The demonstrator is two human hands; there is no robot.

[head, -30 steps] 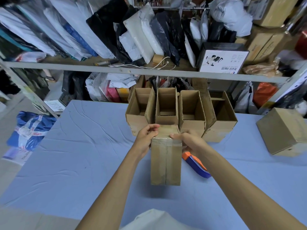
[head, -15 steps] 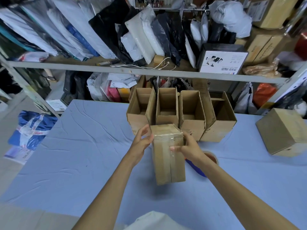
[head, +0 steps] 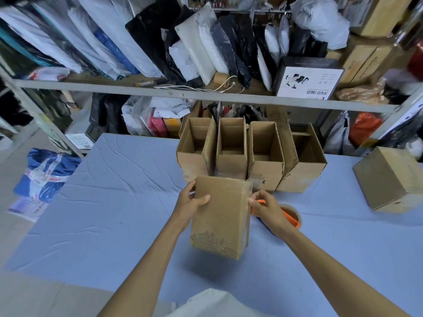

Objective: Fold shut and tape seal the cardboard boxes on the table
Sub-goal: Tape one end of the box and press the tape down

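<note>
**A:** Where is the box, and who holds it?

**B:** A closed cardboard box (head: 219, 220) sits between the two grips, tilted. A shadow lies under it on the blue-covered counter (head: 114, 213), so it appears to be lifted clear. The left grip (head: 191, 205) clamps its left side, with the thumb laid across the broad upper face and the fingers curled behind. The right grip (head: 266, 209) holds the opposite side, fingers bent, their tips on a shiny taped edge.

**A:** How will it handle?

**B:** Probably light, since it is carried in the air by its sides alone. The walls look stiff, but the near lower edge is scuffed, with the corrugation showing. That part would likely crush or tear if squeezed. Tape is smoother than bare card, so fingers may slide there.

**A:** Where is it best to take hold?

**B:** On the two opposite side walls near the corners, where the card is strongest, not in the middle of a face.

**A:** What else is nearby?

**B:** An orange and blue tape dispenser (head: 290, 217) lies just behind the right grip. Four open boxes (head: 265, 161) stand in a row beyond both grips. Another closed box (head: 389, 179) rests well off to the right of the right grip.
</note>
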